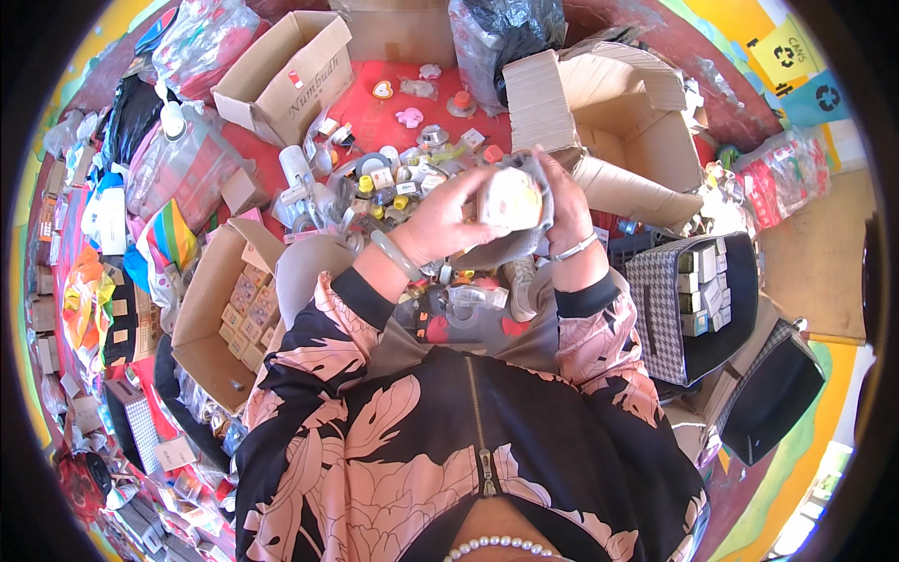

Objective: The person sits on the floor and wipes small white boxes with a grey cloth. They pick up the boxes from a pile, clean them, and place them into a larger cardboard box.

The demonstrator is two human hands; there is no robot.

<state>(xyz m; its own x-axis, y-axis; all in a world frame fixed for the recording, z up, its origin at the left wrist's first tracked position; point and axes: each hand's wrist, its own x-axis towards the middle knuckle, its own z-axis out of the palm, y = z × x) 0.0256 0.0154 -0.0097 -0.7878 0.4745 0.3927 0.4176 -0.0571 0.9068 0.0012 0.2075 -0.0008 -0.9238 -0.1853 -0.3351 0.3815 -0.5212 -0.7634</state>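
In front of my chest I hold up a small white package [513,199], perhaps a little box, with faint coloured print on its face. My left hand [449,217] is closed round its left side, the thumb along the lower edge. On its other side, my right hand [567,214] grips a grey cloth or soft wrap [543,192] that lies against the package. The right fingertips are partly hidden behind the wrap. Below and beyond my hands, a heap of small bottles with yellow caps [401,201], little boxes and plastic pieces lies on the red cloth [375,98].
A cardboard box of small cartons [201,347] stands at my left. A houndstooth bin [655,300] with upright small boxes is at my right. Two cardboard boxes stand farther off, one left [281,80], one right [604,122]. Plastic bags [178,159] and clutter line the left.
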